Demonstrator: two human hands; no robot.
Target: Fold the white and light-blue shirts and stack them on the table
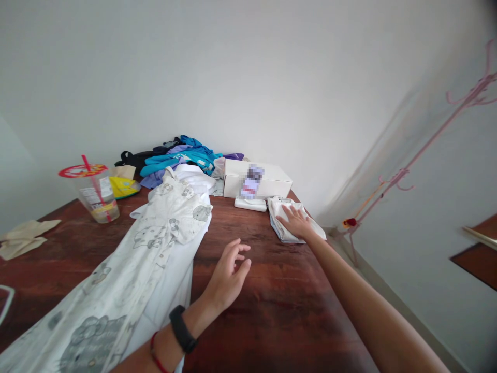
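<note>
The right hand (pixel 297 221) lies flat on a small folded white cloth (pixel 289 220) at about 2 o'clock on the table (pixel 279 305), fingers (pixel 286 211) spread and pressing down, not clamped on anything. To handle this well, the palm should keep even pressure so the fold stays square, and the cloth should be slid or lifted from underneath its edge rather than dragged, since the wood looks grippy. The left hand (pixel 229 277) hovers just above the bare table near the centre, fingers loosely apart and holding nothing, just beside the edge of a long white printed garment (pixel 155 243) that runs from 7 o'clock up toward 12.

The folded cloth is pale, soft and a little rumpled at its near corner; it sits close to the table's right edge, just beside a white box (pixel 257 178) at 1 o'clock
</note>
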